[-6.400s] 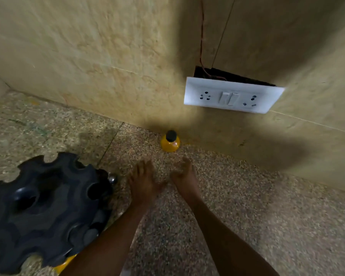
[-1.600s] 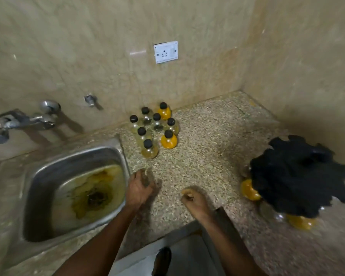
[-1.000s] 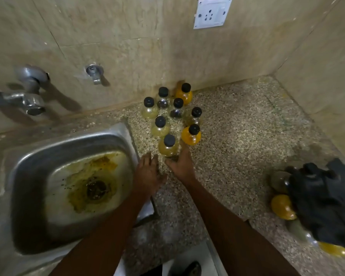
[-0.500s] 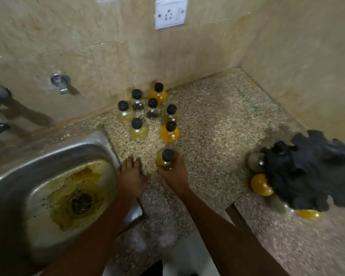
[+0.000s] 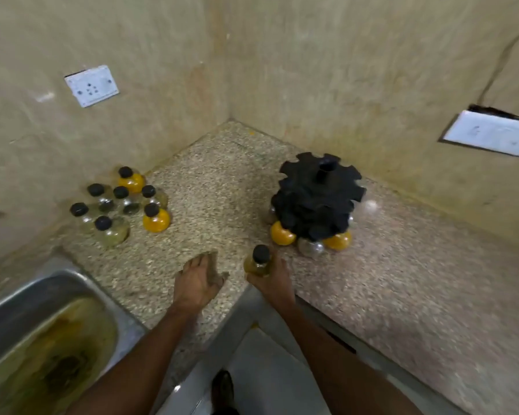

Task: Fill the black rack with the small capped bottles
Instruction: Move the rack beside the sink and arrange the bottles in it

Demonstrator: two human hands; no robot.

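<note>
Moved: bottle (image 5: 259,262) lifted off worktop (image 5: 402,280) since 0.5 s ago, now nearer rack (image 5: 316,199).
Bottle: small, round, yellowish, black cap, upright.
R hand (image 5: 271,280): gripping bottle.
L hand (image 5: 199,281): fingers straight, flat on worktop.

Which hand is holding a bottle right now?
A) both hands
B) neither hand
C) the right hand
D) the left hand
C: the right hand has its fingers round a black-capped bottle of yellowish liquid, while the left hand is open and holds nothing.
</note>
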